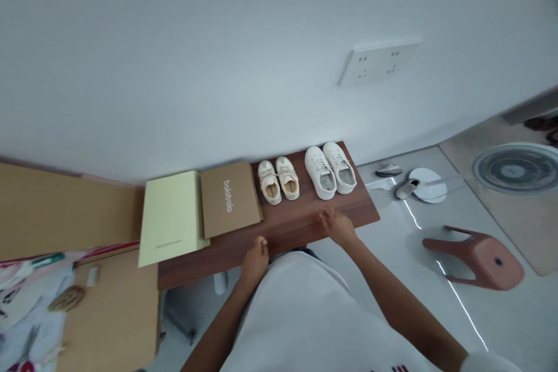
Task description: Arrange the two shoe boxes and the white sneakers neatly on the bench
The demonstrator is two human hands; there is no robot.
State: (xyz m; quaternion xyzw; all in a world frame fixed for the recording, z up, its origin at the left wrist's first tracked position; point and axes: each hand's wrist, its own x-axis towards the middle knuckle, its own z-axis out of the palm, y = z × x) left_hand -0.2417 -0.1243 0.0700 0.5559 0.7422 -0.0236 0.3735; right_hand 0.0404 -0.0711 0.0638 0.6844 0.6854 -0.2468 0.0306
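Observation:
My left hand [255,258] is at the front edge of a narrow brown wooden table [288,226], its fingers curled in, with nothing visible in them. Over the tabletop, just in front of a pair of white lace-up sneakers [324,177], my right hand [337,225] has its fingers loosely bent and a little apart. It appears empty and apart from the shoes. To their left stands a smaller pair of cream sneakers [279,180]. A closed brown shoe box [230,199] lies left of these, beside a pale yellow box [171,218].
A white wall with a socket plate [379,62] rises behind the table. On the right floor are a pink stool [492,258], a fan [517,168] and two loose shoes [407,188]. An open cardboard carton [115,308] stands at left.

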